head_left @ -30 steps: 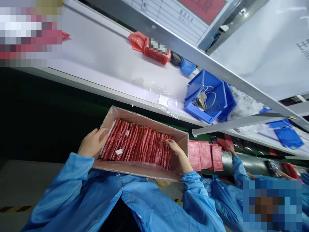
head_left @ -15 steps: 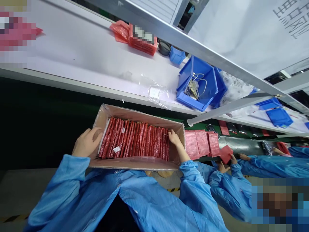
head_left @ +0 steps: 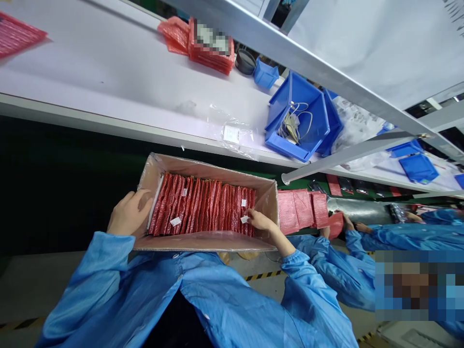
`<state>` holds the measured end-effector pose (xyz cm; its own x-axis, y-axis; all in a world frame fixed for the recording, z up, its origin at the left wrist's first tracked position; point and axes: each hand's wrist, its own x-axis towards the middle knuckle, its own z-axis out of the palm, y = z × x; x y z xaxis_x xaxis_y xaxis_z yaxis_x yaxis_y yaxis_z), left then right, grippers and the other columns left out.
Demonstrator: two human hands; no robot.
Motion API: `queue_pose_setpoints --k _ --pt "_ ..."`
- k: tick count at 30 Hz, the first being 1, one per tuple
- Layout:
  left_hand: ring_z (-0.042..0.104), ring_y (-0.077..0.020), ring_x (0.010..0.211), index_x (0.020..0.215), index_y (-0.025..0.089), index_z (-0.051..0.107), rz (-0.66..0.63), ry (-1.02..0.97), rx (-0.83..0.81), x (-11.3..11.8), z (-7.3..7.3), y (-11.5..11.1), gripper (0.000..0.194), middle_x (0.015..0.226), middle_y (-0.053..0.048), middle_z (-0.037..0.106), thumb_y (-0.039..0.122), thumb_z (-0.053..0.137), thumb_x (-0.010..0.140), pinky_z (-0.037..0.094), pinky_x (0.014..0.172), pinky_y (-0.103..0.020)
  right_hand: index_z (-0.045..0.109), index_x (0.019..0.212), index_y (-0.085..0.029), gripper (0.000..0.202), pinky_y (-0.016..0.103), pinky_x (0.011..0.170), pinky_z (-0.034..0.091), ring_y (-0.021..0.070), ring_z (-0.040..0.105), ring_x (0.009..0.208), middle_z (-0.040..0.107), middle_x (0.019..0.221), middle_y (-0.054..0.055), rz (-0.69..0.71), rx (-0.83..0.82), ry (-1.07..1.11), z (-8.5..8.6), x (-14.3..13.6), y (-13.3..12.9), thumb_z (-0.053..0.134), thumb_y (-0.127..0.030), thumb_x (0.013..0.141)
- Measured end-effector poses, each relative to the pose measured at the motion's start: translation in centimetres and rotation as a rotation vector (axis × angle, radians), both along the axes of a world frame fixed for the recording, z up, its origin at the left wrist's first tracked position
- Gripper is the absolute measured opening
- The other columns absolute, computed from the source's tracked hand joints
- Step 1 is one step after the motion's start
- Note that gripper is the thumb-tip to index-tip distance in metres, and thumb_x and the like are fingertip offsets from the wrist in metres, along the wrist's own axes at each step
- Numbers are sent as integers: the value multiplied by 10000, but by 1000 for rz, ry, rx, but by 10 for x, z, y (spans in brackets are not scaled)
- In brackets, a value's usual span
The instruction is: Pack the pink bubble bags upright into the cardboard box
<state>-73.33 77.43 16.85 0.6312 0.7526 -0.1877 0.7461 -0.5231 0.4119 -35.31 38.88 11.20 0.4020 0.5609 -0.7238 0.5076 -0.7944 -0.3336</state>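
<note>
A long cardboard box in front of me holds a tight row of red bubble-wrap pouches standing on edge. My left hand is curled over the box's left wall, gripping it. At the right end of the row, my right hand has its thumb and forefinger pinched on a small white label against the pouches. Another white label sits just above it, and one more, a tilted label, lies toward the left end.
Right of the box, flat red pouches lie on the green belt, where a co-worker's hands handle a red piece. Beyond is a white bench with a blue bin of cables, a metal post and stacked red pouches.
My right hand has moved from the box's far right corner toward me, onto the pouches' tops. Two white labels now show at that end. My left hand keeps its place.
</note>
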Motion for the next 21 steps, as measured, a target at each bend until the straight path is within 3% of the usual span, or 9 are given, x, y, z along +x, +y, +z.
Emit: queue_pose_setpoints --k 3,6,10,13,15,18,21 --pt "583 -217 953 1494 250 680 -2 26 -27 1 4 0 553 1098 -51 592 567 458 1100 419 883 -357 700 1397 -168 388 350 945 501 319 746 1119 780 1243 180 35 -59 -106 2 -10 -4 689 -210 1011" --pt "573 -205 966 1504 256 665 3 41 -26 1 8 -2 526 1105 -42 585 556 478 1114 413 892 -349 744 1391 -184 377 365 909 496 345 749 1093 789 1165 190 83 -119 -141 4 -4 -5 703 -331 1047" --pt "562 -193 961 1485 262 674 10 23 -20 1 10 -3 495 1086 -33 578 527 506 1101 406 897 -332 784 1321 -175 306 370 921 488 330 748 1106 797 1175 193 60 -82 -146 9 13 -4 625 -241 1069" --pt "569 -201 979 1505 267 663 8 40 -36 0 10 -4 520 1097 -37 579 551 485 1108 409 902 -332 791 1250 -178 268 372 911 509 332 753 1096 794 1202 189 77 -133 -164 10 16 0 689 -317 1045" --pt "569 -197 984 1512 281 654 16 50 -39 -1 9 -4 519 1093 -28 572 561 480 1111 413 905 -332 791 1222 -182 316 376 888 531 343 761 1070 796 1175 188 137 -206 -136 6 9 4 805 -367 966" --pt "567 -189 966 1511 293 651 23 47 -30 -1 10 -3 521 1064 -16 555 578 471 1114 420 901 -328 773 1245 -160 394 406 891 549 390 763 1115 783 1225 230 204 -255 -111 -2 -10 8 871 -285 885" --pt "580 -215 978 1521 273 641 5 72 -43 4 16 -2 565 1066 -30 555 595 429 1107 436 911 -348 771 1100 -139 195 429 896 546 407 763 1117 775 1204 257 207 -244 -119 -2 -20 7 798 -203 918"
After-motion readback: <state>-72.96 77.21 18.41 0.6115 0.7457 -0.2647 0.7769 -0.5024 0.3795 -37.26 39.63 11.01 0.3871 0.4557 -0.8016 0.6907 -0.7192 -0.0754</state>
